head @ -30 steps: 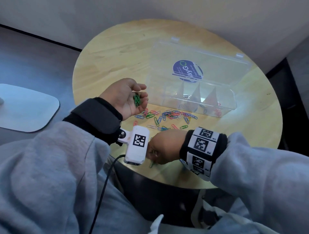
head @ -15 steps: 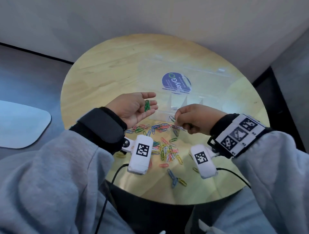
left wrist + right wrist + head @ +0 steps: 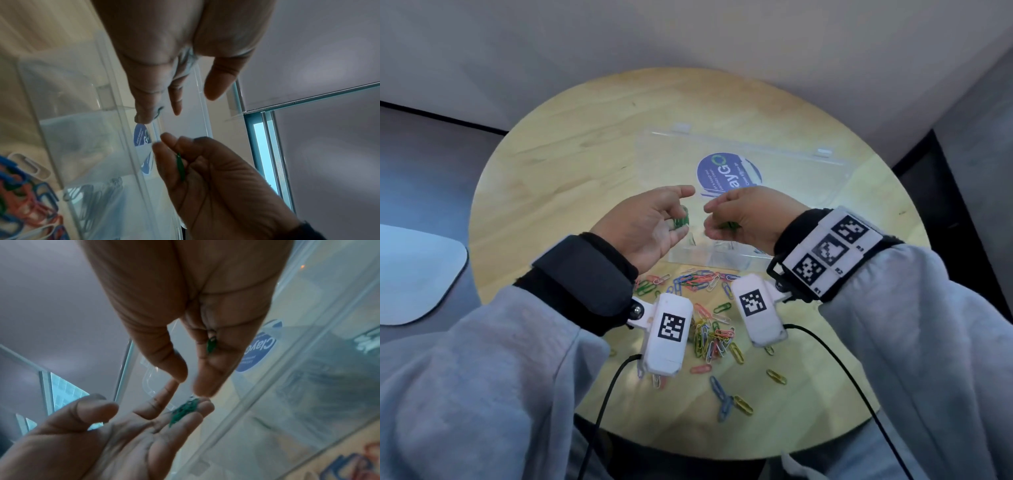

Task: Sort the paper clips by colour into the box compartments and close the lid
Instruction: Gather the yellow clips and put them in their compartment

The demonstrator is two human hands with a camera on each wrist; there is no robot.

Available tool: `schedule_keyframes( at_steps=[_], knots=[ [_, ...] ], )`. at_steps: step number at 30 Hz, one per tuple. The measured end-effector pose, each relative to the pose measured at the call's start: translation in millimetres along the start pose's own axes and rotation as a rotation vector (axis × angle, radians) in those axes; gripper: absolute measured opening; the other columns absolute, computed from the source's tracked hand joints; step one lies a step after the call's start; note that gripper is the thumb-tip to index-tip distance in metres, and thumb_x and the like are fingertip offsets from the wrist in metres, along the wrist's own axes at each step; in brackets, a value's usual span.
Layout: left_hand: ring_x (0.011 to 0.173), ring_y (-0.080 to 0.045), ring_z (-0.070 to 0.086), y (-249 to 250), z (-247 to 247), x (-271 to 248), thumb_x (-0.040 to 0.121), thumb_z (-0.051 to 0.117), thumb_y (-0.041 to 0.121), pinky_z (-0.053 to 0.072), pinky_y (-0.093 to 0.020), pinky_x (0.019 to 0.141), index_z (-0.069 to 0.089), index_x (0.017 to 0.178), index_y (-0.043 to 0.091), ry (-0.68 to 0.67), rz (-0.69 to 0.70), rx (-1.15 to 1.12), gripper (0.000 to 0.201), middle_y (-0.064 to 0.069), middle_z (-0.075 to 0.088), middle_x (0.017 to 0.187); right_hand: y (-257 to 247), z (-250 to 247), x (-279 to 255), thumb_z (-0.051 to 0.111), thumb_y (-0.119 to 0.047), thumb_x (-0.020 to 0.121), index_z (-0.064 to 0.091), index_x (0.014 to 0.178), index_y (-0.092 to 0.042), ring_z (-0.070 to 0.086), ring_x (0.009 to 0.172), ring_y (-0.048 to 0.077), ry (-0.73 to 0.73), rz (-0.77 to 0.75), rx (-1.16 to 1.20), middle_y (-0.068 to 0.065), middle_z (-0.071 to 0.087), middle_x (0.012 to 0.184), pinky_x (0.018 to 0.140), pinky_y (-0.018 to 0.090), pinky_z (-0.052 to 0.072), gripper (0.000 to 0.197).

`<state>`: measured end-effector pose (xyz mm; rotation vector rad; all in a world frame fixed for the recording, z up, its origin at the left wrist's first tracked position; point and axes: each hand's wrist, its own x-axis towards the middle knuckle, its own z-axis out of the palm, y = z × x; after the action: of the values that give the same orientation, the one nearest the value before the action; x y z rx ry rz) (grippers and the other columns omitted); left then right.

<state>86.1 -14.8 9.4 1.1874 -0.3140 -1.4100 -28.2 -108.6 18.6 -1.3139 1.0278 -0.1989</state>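
Note:
My left hand (image 3: 683,210) is held palm up over the left end of the clear box (image 3: 709,261), with several green paper clips (image 3: 681,220) lying on its loosely cupped fingers (image 3: 202,407). My right hand (image 3: 709,219) is a little to its right, fingertips nearly touching it. It keeps one green paper clip (image 3: 211,344) tucked under its curled fingers; the left wrist view shows that clip (image 3: 180,165) too. The box lid (image 3: 791,171) lies open behind, with a blue round sticker (image 3: 729,174) on it. A mixed pile of coloured clips (image 3: 709,329) lies on the table below my wrists.
The round wooden table (image 3: 585,154) stands against a pale wall. Stray blue and yellow clips (image 3: 726,401) lie near its front edge. A pale rounded surface (image 3: 414,274) sits lower at the left. Black cables (image 3: 606,394) hang from my wrist cameras.
My right hand left the table's near edge, came up beside the left hand and now holds a green clip by it. Both hands rose over the box.

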Motion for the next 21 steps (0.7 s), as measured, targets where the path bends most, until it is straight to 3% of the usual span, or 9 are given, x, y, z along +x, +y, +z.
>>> schedule_keyframes(
  at_steps=[1,3,6,9,12,14,17,21],
  knots=[
    [0.096,-0.015,0.049,0.4,-0.4,-0.5,0.073,0.044,0.002,0.041,-0.025,0.094,0.057,0.108,0.01,-0.017,0.003,-0.009,0.038,-0.007,0.046,0.093,0.9,1.0,0.6,0.048,0.01,0.087,0.053,0.082,-0.002,0.057,0.071,0.019,-0.021,-0.002,0.105,0.016,0.052,0.079,0.06,0.018,0.056,0.014],
    [0.11,-0.017,0.044,1.2,-1.1,-1.8,0.084,0.033,-0.001,0.036,-0.026,0.1,0.055,0.113,0.01,-0.026,0.003,-0.001,0.037,-0.009,0.048,0.102,3.2,2.1,2.0,0.042,0.014,0.086,0.053,0.088,-0.003,0.058,0.078,0.019,-0.051,0.01,0.181,0.016,0.054,0.086,0.064,0.016,0.055,0.02],
    [0.102,-0.016,0.045,1.2,-1.3,-5.9,0.081,0.036,-0.001,0.037,-0.026,0.099,0.059,0.104,0.013,-0.053,0.007,0.016,0.036,-0.014,0.042,0.111,7.5,3.8,0.3,0.039,0.015,0.086,0.054,0.092,-0.006,0.057,0.078,0.016,-0.062,0.014,0.157,0.011,0.056,0.087,0.061,0.014,0.054,0.026],
    [0.113,-0.018,0.051,1.4,-0.7,-8.8,0.084,0.031,-0.005,0.041,-0.027,0.099,0.06,0.098,0.015,-0.064,0.011,0.115,0.038,-0.013,0.048,0.122,10.3,2.1,-5.4,0.035,0.017,0.086,0.055,0.093,-0.005,0.056,0.076,0.014,-0.058,-0.012,0.167,0.01,0.056,0.085,0.06,0.013,0.053,0.031],
    [0.086,-0.015,0.063,0.6,1.8,-15.0,0.083,0.029,-0.01,0.05,-0.023,0.079,0.059,0.093,0.014,-0.071,0.033,0.217,0.04,-0.007,0.061,0.102,15.2,-5.9,-17.3,0.033,0.019,0.084,0.057,0.087,-0.008,0.057,0.085,0.016,-0.071,-0.078,0.072,0.01,0.057,0.092,0.071,0.017,0.051,0.036],
    [0.069,-0.012,0.06,-2.2,4.4,-19.8,0.084,0.033,-0.009,0.051,-0.018,0.062,0.059,0.091,0.015,-0.063,0.031,0.31,0.036,-0.004,0.061,0.086,19.7,-13.6,-31.0,0.04,0.015,0.086,0.058,0.086,-0.012,0.059,0.083,0.014,-0.046,-0.121,-0.059,0.006,0.058,0.091,0.079,0.023,0.051,0.033],
    [0.061,-0.009,0.053,-10.8,9.5,-27.0,0.088,0.042,-0.006,0.045,-0.011,0.048,0.057,0.089,0.017,-0.075,0.053,0.598,0.028,-0.001,0.056,0.078,30.8,-27.9,-53.4,0.052,0.008,0.086,0.059,0.085,-0.017,0.058,0.076,0.011,0.002,-0.163,-0.241,0.001,0.059,0.086,0.078,0.025,0.051,0.026],
    [0.061,-0.006,0.051,-32.0,16.0,-38.4,0.085,0.052,0.01,0.042,-0.022,0.061,0.061,0.105,0.022,-0.174,0.142,1.266,0.025,0.009,0.057,0.075,58.5,-45.3,-76.0,0.065,-0.006,0.081,0.06,0.086,-0.025,0.057,0.082,0.012,0.092,-0.132,-0.581,-0.001,0.06,0.089,0.082,0.024,0.047,0.021]
  ],
)
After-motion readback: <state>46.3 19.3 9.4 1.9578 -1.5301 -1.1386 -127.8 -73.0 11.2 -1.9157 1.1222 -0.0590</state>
